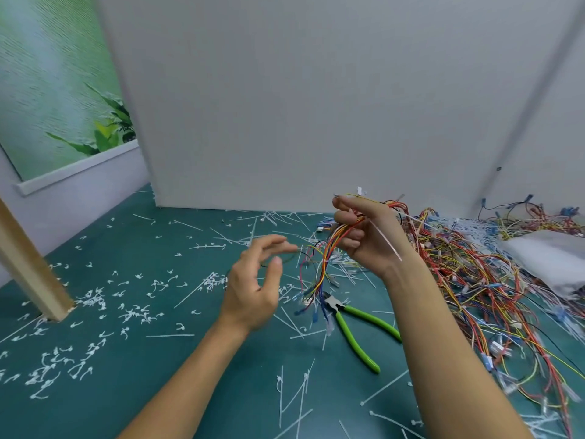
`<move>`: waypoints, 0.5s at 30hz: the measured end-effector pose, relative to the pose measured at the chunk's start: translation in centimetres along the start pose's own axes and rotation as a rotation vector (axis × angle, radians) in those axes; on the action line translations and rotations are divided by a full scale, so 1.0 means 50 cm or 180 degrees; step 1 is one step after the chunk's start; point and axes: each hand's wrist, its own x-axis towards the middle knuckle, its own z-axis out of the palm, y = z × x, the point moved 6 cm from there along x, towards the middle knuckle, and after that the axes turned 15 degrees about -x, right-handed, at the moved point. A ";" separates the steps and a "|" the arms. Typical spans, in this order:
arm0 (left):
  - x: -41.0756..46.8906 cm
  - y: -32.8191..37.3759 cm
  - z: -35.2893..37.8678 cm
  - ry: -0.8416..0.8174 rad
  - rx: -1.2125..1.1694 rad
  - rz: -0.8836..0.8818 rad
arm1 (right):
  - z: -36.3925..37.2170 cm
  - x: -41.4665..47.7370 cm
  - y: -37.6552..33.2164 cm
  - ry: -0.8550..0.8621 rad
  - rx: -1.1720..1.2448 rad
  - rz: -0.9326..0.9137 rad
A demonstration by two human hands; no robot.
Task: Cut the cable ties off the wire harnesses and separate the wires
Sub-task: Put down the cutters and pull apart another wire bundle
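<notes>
Wire harness (pixel 326 258): slim bundle of red, yellow, orange and blue insulated wires, held up above the table in the right hand (pixel 370 242). Its loose ends and small connectors dangle toward the mat.
Handling: probably light and limp. The strands look likely to slide and tangle, so take the wire harness close under the gripped top and draw out 1 wire at a time.
Right fingers (pixel 348 239): curled round the bundle's upper part, thumb along the top.
Cable tie (pixel 384 239): 1 long white plastic strip slanting across the right palm. Whether it loops the bundle cannot be told.
Left fingers (pixel 278 245): spread and loosely bent, thumb and forefinger apart. A thin dark wire passes just beside the tips, and contact cannot be told.
Left hand (pixel 253 286): hovers left of the dangling wires.
Cutters (pixel 357 327): green-handled, lying on the mat beneath the wire ends, untouched.
Mat (pixel 158 359): dark green, strewn with cut white ties (pixel 95 299).
Wire pile (pixel 474 280): large multicoloured tangle at the right.
</notes>
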 end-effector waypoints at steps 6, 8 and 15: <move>-0.027 -0.025 0.067 -0.0698 -0.0918 -0.1071 | 0.037 0.010 0.032 -0.0285 -0.0295 0.0232; -0.032 -0.036 0.077 -0.0804 -0.1264 -0.1436 | 0.042 0.013 0.041 -0.0295 -0.0489 0.0322; -0.040 -0.036 0.098 -0.0619 -0.2652 -0.2143 | 0.049 0.018 0.041 -0.0272 -0.0440 0.0145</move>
